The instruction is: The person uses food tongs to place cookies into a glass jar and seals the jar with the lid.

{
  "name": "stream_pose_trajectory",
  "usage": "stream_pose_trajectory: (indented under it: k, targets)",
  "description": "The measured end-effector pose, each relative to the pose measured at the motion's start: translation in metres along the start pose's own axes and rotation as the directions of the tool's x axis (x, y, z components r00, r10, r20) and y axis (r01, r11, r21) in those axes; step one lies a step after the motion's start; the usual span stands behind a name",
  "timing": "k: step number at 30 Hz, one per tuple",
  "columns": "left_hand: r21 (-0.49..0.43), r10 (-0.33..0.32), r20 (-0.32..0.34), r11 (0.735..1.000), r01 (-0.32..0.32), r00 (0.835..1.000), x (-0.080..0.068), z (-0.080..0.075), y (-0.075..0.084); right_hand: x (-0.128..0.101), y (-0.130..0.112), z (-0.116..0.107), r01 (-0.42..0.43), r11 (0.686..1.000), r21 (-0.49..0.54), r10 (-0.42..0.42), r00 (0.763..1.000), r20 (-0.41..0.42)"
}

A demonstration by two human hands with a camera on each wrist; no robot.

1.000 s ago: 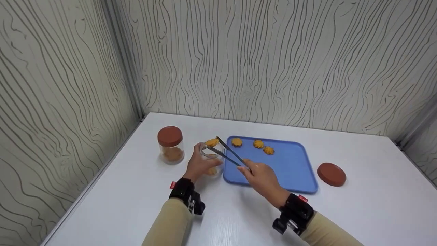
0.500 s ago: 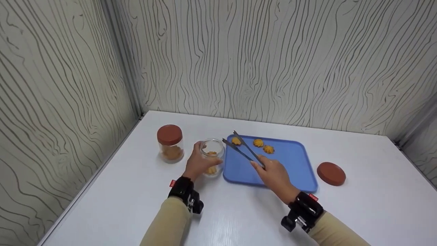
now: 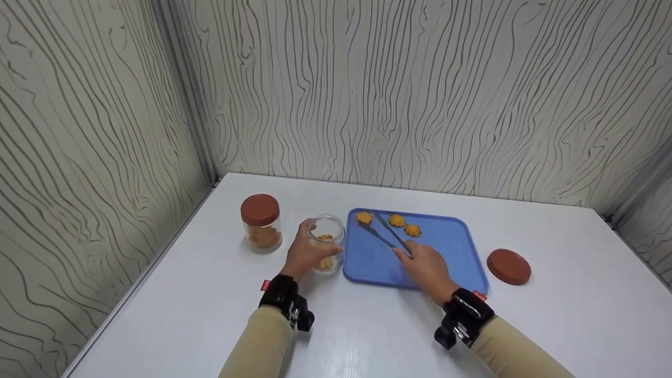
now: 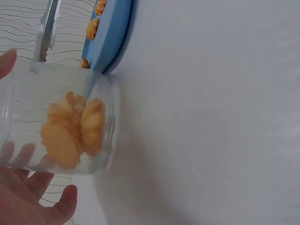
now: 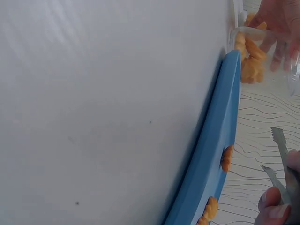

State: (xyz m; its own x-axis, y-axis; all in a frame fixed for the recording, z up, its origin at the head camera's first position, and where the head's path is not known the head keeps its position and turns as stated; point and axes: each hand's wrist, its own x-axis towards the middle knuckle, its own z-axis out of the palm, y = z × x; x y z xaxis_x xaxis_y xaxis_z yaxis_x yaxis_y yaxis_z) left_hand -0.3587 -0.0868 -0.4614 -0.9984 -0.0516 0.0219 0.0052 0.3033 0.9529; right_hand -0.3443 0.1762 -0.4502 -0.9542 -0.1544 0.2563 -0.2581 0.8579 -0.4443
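Landmark: tray (image 3: pixel 451 249), on table (image 3: pixel 367 336). Along its far side, three cookies: first cookie (image 3: pixel 363 218) in left corner; second cookie (image 3: pixel 396 220) and third cookie (image 3: pixel 412 230) just beside each other, nearer the middle. Tongs (image 3: pixel 392 232) over tray's left half, tips near first cookie; right hand (image 3: pixel 426 268) on their handle, over tray. Just left of tray: handheld jar (image 4: pixel 35 101), jarred cookies (image 4: pixel 61 143) inside, left hand (image 3: pixel 308 253) around it. Farther left: lidded jar (image 3: pixel 260 210). Right of tray: loose lid (image 3: pixel 509 266). Behind: wall (image 3: pixel 399 105).

2 red strap tags (image 3: pixel 265 285), lettering illegible
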Motion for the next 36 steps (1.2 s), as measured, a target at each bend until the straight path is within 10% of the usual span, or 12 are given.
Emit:
stream_pose_trajectory:
  k: [36]
  targets:
    - [0.032, -0.006, -0.005, 0.999, 0.006, 1.000, 0.002, -0.001, -0.003, 0.033, -0.010, 0.010, -0.064, 0.975, -0.214, 0.097, 0.984, 0.149]
